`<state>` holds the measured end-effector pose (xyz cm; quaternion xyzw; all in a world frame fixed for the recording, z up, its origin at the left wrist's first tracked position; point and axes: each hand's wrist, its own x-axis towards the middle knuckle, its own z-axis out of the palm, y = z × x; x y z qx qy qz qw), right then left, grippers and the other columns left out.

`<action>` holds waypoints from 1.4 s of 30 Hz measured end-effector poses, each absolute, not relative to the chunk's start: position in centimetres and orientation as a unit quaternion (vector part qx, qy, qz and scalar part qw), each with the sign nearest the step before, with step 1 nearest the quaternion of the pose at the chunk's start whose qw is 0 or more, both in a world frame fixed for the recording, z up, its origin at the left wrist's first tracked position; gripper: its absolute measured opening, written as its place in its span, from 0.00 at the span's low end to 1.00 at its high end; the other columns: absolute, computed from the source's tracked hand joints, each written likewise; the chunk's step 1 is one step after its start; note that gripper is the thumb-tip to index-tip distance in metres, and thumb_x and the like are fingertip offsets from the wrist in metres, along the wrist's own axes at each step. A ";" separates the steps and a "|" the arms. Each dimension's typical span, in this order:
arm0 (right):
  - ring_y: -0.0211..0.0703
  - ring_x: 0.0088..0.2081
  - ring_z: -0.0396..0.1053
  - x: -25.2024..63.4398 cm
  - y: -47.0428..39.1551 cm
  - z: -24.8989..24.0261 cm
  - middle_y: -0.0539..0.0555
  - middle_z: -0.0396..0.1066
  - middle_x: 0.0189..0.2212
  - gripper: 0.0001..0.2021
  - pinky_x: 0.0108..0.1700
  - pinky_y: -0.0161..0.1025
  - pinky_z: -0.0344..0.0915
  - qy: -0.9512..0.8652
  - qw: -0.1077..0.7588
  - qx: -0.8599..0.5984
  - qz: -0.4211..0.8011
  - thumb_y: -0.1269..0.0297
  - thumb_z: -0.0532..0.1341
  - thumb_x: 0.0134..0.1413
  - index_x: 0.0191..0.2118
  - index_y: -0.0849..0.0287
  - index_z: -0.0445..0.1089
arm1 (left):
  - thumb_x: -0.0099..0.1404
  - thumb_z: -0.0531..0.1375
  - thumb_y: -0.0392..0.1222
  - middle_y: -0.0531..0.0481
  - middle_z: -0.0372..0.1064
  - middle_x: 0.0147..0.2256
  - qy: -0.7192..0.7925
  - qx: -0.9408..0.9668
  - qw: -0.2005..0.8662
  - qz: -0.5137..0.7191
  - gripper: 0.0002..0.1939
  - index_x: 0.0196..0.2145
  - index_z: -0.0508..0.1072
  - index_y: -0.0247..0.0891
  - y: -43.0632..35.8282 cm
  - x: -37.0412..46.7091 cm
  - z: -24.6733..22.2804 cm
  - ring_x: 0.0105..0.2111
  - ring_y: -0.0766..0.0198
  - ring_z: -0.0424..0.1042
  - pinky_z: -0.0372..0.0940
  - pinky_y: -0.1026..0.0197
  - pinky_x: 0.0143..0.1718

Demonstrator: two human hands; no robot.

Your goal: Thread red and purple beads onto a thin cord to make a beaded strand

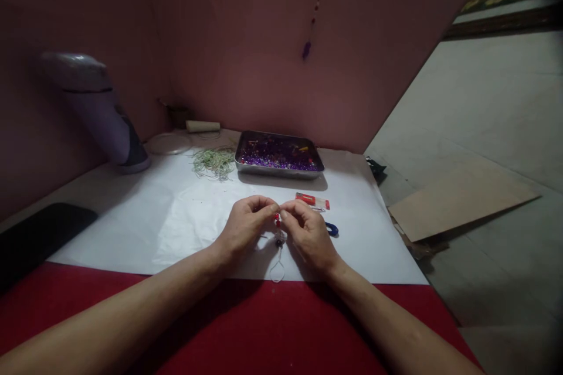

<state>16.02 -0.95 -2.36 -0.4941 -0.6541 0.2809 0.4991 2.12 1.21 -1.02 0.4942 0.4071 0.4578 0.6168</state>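
Over the white paper, my left hand (250,220) and my right hand (308,231) meet with thumbs and forefingers pinched. Between them is a beaded strand (278,224) with red, clear and dark beads, its top end at my fingertips. A thin cord loop (277,271) hangs from its lower end toward the red edge. My right hand partly covers a blue-handled tool (332,229), whose kind I cannot make out. Beyond that hand lie a red lighter (305,198) and a small clear piece with a red end.
A metal tray (281,174) of purple beads stands at the back, beside a tangle of pale green thread (214,163). A lilac bottle (99,111) stands at left, near a dark flat object (48,234). A beaded string (307,47) hangs on the pink wall. Cardboard (461,199) lies right.
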 end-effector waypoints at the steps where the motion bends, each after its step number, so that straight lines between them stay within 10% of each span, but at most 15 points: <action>1: 0.41 0.30 0.66 16.0 -0.9 -2.4 0.53 0.69 0.28 0.06 0.34 0.37 0.62 -0.634 0.505 -0.488 0.325 0.65 0.57 0.54 0.31 0.61 0.70 | 0.53 0.62 0.41 0.51 0.68 0.23 0.405 0.494 0.617 0.460 0.08 0.26 0.70 0.33 1.2 2.1 -1.1 0.24 0.69 0.64 0.59 0.66 0.27; 13: 0.28 0.15 0.54 15.3 -1.0 -2.2 0.47 0.69 0.21 0.08 0.17 0.30 0.49 -0.471 0.538 -0.441 0.543 0.62 0.63 0.49 0.27 0.61 0.66 | 0.55 0.62 0.41 0.51 0.69 0.24 0.386 0.480 0.628 0.476 0.08 0.28 0.72 0.32 1.2 2.2 -1.1 0.25 0.69 0.66 0.60 0.65 0.29; 42: 0.34 0.22 0.61 15.6 -1.1 -2.4 0.48 0.67 0.19 0.07 0.26 0.33 0.57 -0.527 0.533 -0.459 0.477 0.64 0.62 0.49 0.26 0.61 0.68 | 0.52 0.64 0.41 0.51 0.70 0.24 0.371 0.515 0.627 0.451 0.08 0.29 0.71 0.34 1.2 1.8 -1.2 0.25 0.66 0.67 0.61 0.63 0.30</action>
